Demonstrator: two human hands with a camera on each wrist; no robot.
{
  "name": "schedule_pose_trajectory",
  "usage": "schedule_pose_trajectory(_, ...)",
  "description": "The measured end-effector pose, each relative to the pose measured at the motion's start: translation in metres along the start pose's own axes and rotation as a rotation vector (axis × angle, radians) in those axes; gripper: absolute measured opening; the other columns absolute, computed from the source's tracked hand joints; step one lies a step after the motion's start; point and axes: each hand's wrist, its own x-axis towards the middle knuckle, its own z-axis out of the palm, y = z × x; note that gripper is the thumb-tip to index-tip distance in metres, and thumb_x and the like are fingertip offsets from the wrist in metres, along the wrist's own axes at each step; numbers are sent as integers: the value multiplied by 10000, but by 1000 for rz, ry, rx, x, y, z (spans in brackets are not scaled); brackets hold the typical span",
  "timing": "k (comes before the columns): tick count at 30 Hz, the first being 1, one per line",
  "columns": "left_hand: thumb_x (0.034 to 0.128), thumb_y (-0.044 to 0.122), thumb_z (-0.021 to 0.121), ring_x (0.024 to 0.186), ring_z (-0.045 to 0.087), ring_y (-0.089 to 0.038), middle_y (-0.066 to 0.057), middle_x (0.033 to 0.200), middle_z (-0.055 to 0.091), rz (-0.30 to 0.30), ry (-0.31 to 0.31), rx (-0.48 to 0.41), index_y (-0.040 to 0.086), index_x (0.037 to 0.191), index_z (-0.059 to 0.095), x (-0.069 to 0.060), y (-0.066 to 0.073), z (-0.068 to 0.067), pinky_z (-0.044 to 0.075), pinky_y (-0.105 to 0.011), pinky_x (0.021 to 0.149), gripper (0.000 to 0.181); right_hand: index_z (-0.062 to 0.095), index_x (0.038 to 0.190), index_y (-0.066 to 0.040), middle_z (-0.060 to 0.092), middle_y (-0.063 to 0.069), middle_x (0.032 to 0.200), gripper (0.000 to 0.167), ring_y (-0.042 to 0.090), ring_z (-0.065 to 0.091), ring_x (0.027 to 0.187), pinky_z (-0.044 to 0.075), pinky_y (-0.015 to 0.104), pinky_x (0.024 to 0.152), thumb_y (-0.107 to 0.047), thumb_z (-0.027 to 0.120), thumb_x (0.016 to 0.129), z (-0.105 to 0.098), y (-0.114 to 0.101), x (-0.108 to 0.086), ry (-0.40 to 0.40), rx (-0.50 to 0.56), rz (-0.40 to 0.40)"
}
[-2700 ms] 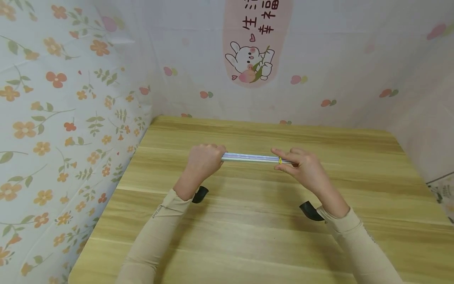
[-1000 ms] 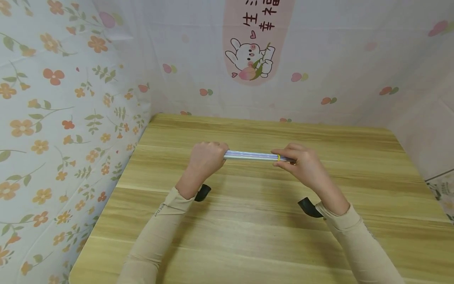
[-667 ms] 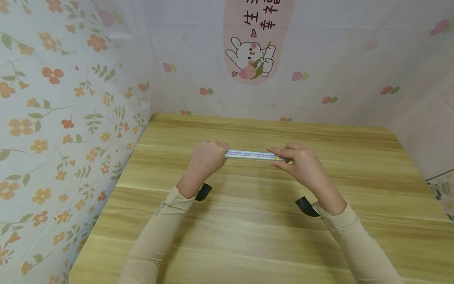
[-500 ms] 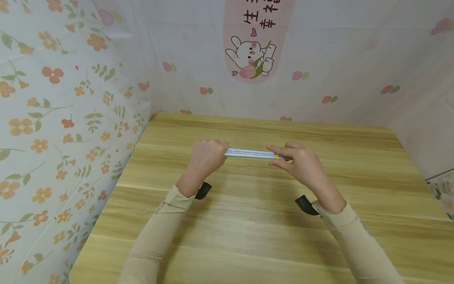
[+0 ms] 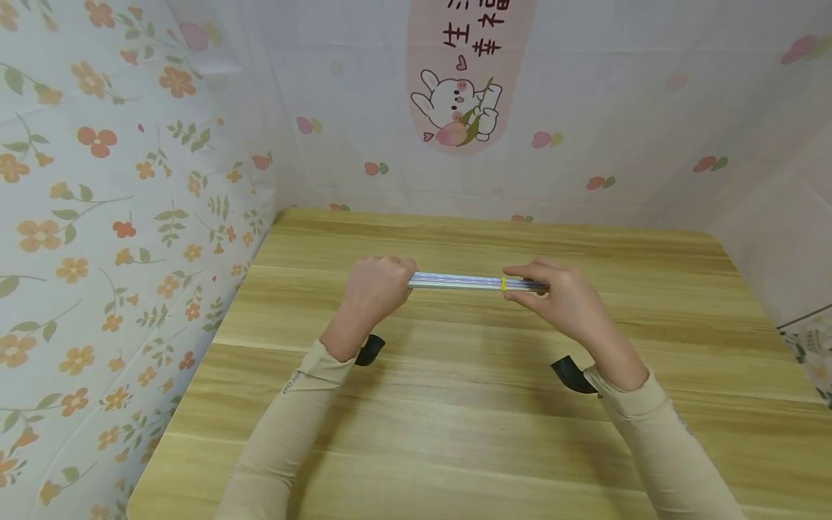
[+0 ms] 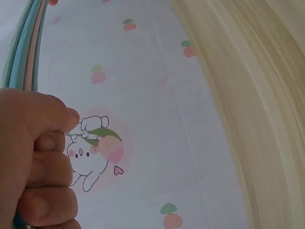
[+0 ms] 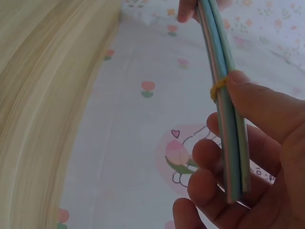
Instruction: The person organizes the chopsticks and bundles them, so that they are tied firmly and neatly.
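Note:
A bundle of long, slim pastel sticks [image 5: 455, 281], blue, pink and green, lies level between my hands above the table. My left hand [image 5: 380, 289] grips its left end in a fist, which hides that end. A yellow rubber band [image 5: 503, 284] goes round the bundle near its right end. My right hand [image 5: 562, 300] holds that end. In the right wrist view, the thumb of my right hand [image 7: 271, 138] presses on the sticks beside the band [image 7: 217, 89], and the fingers lie behind the sticks [image 7: 231, 152], whose flat ends show. My left fist [image 6: 43, 162] shows curled fingers in the left wrist view.
Under my hands spreads a wood-grain table [image 5: 442, 433]. A printed white cloth [image 5: 585, 108] hangs behind it, and a flowered cloth [image 5: 97, 289] covers the left side. Black curved pieces [image 5: 573, 375] stick out by both cuffs.
The rubber band sits nearer to my left hand along the sticks than before. My right hand has shifted a little to the right, and more of the bundle's right end shows past the band.

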Motion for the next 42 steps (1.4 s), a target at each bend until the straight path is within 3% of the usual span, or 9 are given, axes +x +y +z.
schedule_pose_trajectory(8,819,-20,571,516,102,-97,55,545,137,-13,-8,6,182,568,245,-3,-1,1,99,-233,448,457,738,1029,-95,620,-17,824,253,88,536,670,461,247,590,-102,776,779,-3,2,-1,4,-11,-12)
schedule_pose_trajectory(14,776,-35,586,515,99,-96,57,544,137,-5,-7,7,185,564,247,-4,0,0,99,-230,450,456,730,1028,-61,648,0,837,263,92,583,691,482,263,589,-64,776,769,1,-3,1,5,-31,-93)
schedule_pose_trajectory(22,778,-25,610,505,119,-93,58,534,161,-10,-14,-4,180,566,283,-4,1,-2,104,-228,444,441,709,1057,-24,664,26,890,275,120,614,758,515,322,638,-28,749,785,3,-12,3,-12,13,-86)
schedule_pose_trajectory(31,747,-68,564,512,103,-95,53,541,144,-7,12,-20,177,566,256,-3,0,-1,96,-231,458,433,714,1054,-17,638,24,842,306,86,547,658,447,225,558,-31,771,753,5,-13,6,23,28,-122)
schedule_pose_trajectory(42,723,-89,524,526,100,-100,54,552,135,-8,34,-25,174,566,255,-1,0,-3,89,-237,470,408,740,1035,-74,580,-10,756,326,71,465,603,375,210,526,-86,806,716,9,-13,8,89,-23,-150)
